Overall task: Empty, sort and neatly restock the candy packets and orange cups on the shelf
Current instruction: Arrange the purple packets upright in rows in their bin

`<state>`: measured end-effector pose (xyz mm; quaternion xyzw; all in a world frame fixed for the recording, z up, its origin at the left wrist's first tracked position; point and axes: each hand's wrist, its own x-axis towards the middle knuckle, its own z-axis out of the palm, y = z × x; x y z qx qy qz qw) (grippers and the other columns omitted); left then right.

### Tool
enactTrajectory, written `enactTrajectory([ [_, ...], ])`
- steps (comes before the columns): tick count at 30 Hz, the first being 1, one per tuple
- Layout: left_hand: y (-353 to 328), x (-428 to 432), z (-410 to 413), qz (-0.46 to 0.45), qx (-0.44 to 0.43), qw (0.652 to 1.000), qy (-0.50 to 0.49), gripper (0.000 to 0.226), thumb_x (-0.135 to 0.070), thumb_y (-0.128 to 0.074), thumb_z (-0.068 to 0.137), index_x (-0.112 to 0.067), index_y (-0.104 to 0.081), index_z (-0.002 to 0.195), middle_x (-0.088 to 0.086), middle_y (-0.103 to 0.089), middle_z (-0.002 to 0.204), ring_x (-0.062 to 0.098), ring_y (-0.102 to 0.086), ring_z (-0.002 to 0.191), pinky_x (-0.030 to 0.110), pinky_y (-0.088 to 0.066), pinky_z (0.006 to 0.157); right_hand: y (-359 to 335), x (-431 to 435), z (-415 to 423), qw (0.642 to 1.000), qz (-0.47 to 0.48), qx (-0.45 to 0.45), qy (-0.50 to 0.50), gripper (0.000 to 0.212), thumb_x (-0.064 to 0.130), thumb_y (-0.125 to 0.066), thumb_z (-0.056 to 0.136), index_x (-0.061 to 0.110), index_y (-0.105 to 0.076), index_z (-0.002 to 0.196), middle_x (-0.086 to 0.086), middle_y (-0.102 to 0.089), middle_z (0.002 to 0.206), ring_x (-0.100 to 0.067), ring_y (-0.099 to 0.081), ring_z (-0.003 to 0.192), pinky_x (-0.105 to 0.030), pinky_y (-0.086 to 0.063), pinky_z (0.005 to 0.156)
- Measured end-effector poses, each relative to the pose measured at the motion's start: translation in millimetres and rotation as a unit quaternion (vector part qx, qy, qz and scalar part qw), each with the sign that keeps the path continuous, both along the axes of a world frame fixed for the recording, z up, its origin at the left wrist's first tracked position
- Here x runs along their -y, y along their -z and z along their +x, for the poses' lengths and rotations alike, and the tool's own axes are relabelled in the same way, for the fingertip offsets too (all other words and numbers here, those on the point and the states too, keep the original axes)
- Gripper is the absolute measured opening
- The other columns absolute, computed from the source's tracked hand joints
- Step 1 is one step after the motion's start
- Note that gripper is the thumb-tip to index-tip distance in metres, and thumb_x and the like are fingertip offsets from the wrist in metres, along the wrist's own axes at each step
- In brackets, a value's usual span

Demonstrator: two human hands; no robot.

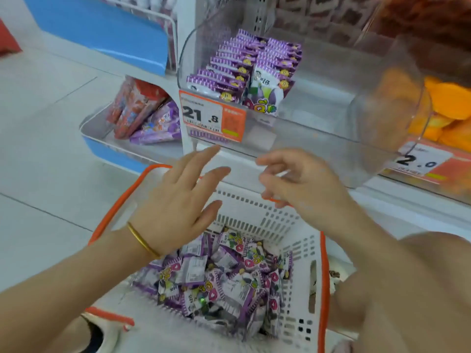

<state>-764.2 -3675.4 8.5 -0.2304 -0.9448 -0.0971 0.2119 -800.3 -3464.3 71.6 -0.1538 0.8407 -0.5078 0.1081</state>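
Several long red and purple packs (142,115) up and to the left of the left fingertips, leaning in a white tray on a lower side shelf. On the left wrist, a gold bangle (142,240).

Palm-down left hand (175,200) over the left side of a white slotted basket (254,215) with orange edging. Fingers straight and spread, holding nothing.

Just above the left index fingertip: orange-and-white price tag (204,115) reading 21.8, fixed to the front of a clear shelf bin (313,123).

Below both sets of fingers, on the basket bottom: heap of loose candy packets (219,278), purple, unsorted, lying at all angles.

Above the fingers, in the left part of the bin: shelved candy packets (244,64), same purple, in two upright rows running front to back. Foremost packet of the right-hand row face out.

Next, right hand (308,189) over the far right of the basket, just below the bin's front lip. Fingers loosely curled, thumb near the index tip, nothing seen between them; slightly blurred.

Up and right of the right fingers: second tag (418,161) reading 2.0. Behind a curved clear divider, orange cups (448,108), too blurred to count.
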Motion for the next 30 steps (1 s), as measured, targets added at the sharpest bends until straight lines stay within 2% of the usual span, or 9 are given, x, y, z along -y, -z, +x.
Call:
enactTrajectory([
  [3, 36, 3, 15, -0.041, 0.093, 0.995, -0.005, 0.044, -0.031, -0.044, 0.084, -0.01, -0.053, 0.122, 0.021, -0.041, 0.14, 0.037, -0.044, 0.118, 0.051, -0.049, 0.088, 109, 2, -8, 0.96, 0.243, 0.113, -0.086, 0.018, 0.019, -0.057, 0.093, 0.015, -0.063, 0.11, 0.001, -0.063, 0.11, -0.016, -0.063, 0.093, -0.03, -0.05, 0.088],
  [6, 59, 9, 27, -0.055, 0.169, 0.983, -0.033, 0.047, -0.032, -0.04, 0.079, -0.011, -0.057, 0.117, 0.022, -0.046, 0.136, 0.038, -0.046, 0.115, 0.05, -0.055, 0.075, 216, -14, -20, 0.919, 0.326, 0.21, -0.073, 0.037, 0.019, -0.053, 0.095, 0.003, -0.051, 0.129, -0.014, -0.056, 0.129, -0.029, -0.056, 0.115, -0.037, -0.044, 0.097],
  [9, 71, 14, 33, -0.076, 0.196, 0.977, -0.044, 0.04, -0.023, -0.063, 0.078, -0.009, -0.06, 0.115, 0.023, -0.047, 0.134, 0.042, -0.052, 0.113, 0.05, -0.053, 0.08, 285, -30, -17, 0.903, 0.335, 0.268, -0.001, 0.055, 0.032, -0.051, 0.096, 0.006, -0.036, 0.142, -0.011, -0.062, 0.105, -0.022, -0.059, 0.08, -0.034, -0.048, 0.074],
  [11, 78, 17, 33, -0.071, 0.211, 0.974, -0.052, 0.047, -0.016, -0.074, 0.073, -0.009, -0.06, 0.117, 0.022, -0.045, 0.136, 0.042, -0.051, 0.114, 0.05, -0.051, 0.083, 315, -33, -16, 0.898, 0.341, 0.275, 0.043, 0.065, 0.041, -0.047, 0.097, 0.007, -0.023, 0.147, -0.012, -0.062, 0.103, -0.02, -0.053, 0.065, -0.032, -0.044, 0.057],
  [13, 83, 19, 32, -0.06, 0.223, 0.971, -0.059, 0.048, -0.014, -0.076, 0.072, -0.009, -0.059, 0.117, 0.022, -0.045, 0.136, 0.042, -0.052, 0.114, 0.05, -0.052, 0.083, 331, -32, -16, 0.892, 0.331, 0.299, 0.077, 0.069, 0.04, -0.044, 0.098, 0.003, -0.014, 0.148, -0.014, -0.063, 0.101, -0.016, -0.045, 0.056, -0.03, -0.035, 0.048],
  [17, 93, 20, 29, -0.053, 0.249, 0.965, -0.065, 0.045, -0.017, -0.071, 0.076, -0.011, -0.056, 0.118, 0.02, -0.043, 0.138, 0.041, -0.051, 0.116, 0.049, -0.052, 0.084, 353, -26, -17, 0.875, 0.358, 0.304, 0.113, 0.07, 0.043, -0.053, 0.094, -0.002, -0.026, 0.141, -0.004, -0.051, 0.069, -0.016, -0.044, 0.052, -0.029, -0.031, 0.043],
  [22, 107, 19, 19, -0.055, 0.28, 0.957, -0.058, 0.04, -0.018, -0.067, 0.076, -0.008, -0.058, 0.113, 0.023, -0.046, 0.134, 0.042, -0.053, 0.112, 0.049, -0.055, 0.078, 346, -44, -26, 0.884, 0.342, 0.295, 0.119, 0.034, 0.033, -0.066, 0.088, 0.009, -0.052, 0.108, -0.009, -0.057, 0.087, -0.03, -0.058, 0.082, -0.033, -0.041, 0.066],
  [26, 117, 17, 18, -0.061, 0.311, 0.946, -0.068, 0.043, -0.018, -0.071, 0.077, -0.009, -0.059, 0.117, 0.02, -0.042, 0.139, 0.041, -0.049, 0.118, 0.048, -0.053, 0.084, 313, -56, -51, 0.89, 0.372, 0.263, -0.025, 0.034, 0.021, -0.073, 0.082, 0.003, -0.061, 0.108, -0.01, -0.058, 0.094, -0.025, -0.056, 0.086, -0.03, -0.04, 0.071],
  [30, 119, 14, 18, -0.08, 0.308, 0.946, -0.063, 0.042, -0.018, -0.074, 0.073, -0.009, -0.061, 0.112, 0.021, -0.046, 0.136, 0.041, -0.053, 0.113, 0.049, -0.055, 0.08, 304, -15, -69, 0.9, 0.375, 0.164, -0.149, 0.03, 0.03, -0.07, 0.084, 0.006, -0.059, 0.099, -0.01, -0.057, 0.099, -0.026, -0.056, 0.092, -0.028, -0.039, 0.066],
])
